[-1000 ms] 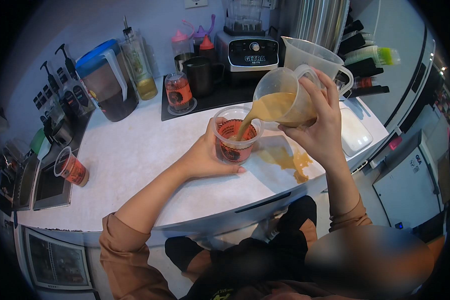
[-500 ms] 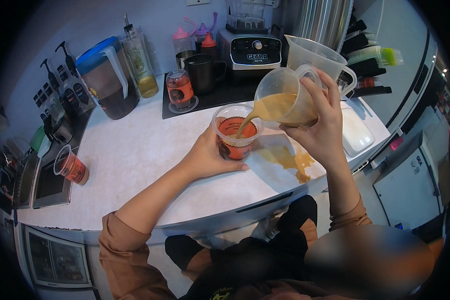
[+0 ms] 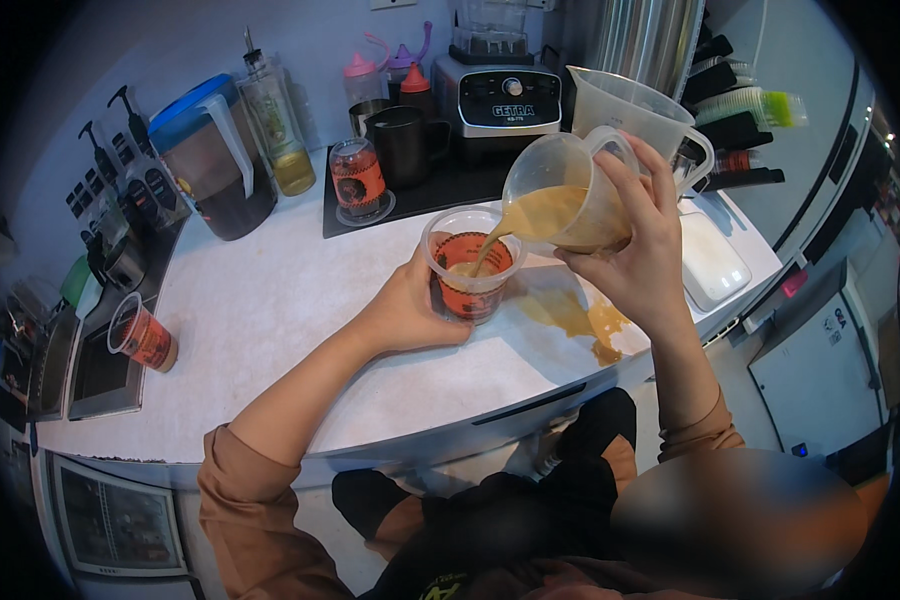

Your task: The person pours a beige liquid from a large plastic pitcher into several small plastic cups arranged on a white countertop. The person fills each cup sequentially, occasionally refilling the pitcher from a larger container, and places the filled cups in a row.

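Note:
My left hand [image 3: 410, 305] wraps around a clear plastic cup [image 3: 467, 295] with an orange printed label, standing on the white counter [image 3: 270, 310]. My right hand [image 3: 635, 225] grips a translucent plastic measuring jug [image 3: 545, 165], tilted to the left over the cup. Milky brown liquid [image 3: 560, 212] runs from the jug's lip in a thin stream into the cup. A brown puddle [image 3: 580, 318] lies on the counter below the jug, right of the cup. How the right fingers meet the jug's handle is partly hidden.
Behind the jug stand a larger clear pitcher [image 3: 630, 100] and a black blender [image 3: 510, 100]. An upside-down cup [image 3: 358, 180] and a black mug [image 3: 402, 145] share a dark mat. Leftward are a blue-lidded pitcher [image 3: 215, 160], an oil bottle [image 3: 285, 130] and another orange-labelled cup [image 3: 145, 335].
The pour continues from the jug. Jug and cup have shifted very slightly to the left, and my left hand has moved a little with the cup.

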### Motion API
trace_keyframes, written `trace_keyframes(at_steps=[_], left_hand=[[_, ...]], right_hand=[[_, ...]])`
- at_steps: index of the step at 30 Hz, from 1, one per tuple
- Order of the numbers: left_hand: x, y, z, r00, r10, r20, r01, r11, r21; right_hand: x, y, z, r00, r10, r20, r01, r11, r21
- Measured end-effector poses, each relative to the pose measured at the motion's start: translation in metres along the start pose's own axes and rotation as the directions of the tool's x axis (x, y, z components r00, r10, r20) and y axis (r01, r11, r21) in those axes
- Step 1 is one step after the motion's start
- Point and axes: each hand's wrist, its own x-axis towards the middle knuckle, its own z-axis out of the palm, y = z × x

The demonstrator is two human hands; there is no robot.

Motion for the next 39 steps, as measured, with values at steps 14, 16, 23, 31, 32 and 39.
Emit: trace_keyframes(at_steps=[14, 16, 23, 31, 32, 39], left_hand=[[0.0003, -0.0036, -0.0017, 0.999, 0.026, 0.041, -0.027, 0.999, 0.044], [0.0, -0.0019, -0.0015, 0.999, 0.024, 0.036, -0.025, 0.999, 0.046], [0.0004, -0.0029, -0.0005, 0.999, 0.024, 0.031, -0.024, 1.0, 0.011], [0.0006, -0.0033, -0.0015, 0.999, 0.012, 0.044, -0.014, 0.999, 0.045], [0.0007, -0.0034, -0.0015, 0.999, 0.007, 0.044, -0.009, 0.999, 0.043], [-0.0007, -0.0039, -0.0009, 1.0, 0.006, 0.031, -0.006, 1.0, -0.001]], right_hand=[[-0.001, 0.0019, 0.0024, 1.0, 0.005, 0.003, -0.005, 0.997, 0.072], [-0.0007, 0.0019, 0.0019, 1.0, 0.0, 0.001, 0.0, 0.998, 0.069], [-0.0002, 0.0003, -0.0002, 1.0, -0.003, -0.002, 0.003, 0.998, 0.06], [0.0004, 0.0002, -0.0004, 1.0, -0.002, 0.0, 0.002, 0.998, 0.063], [0.0003, 0.0003, -0.0004, 1.0, -0.004, -0.002, 0.004, 0.998, 0.065], [0.0001, -0.001, -0.0015, 1.0, 0.009, 0.006, -0.009, 0.998, 0.067]])
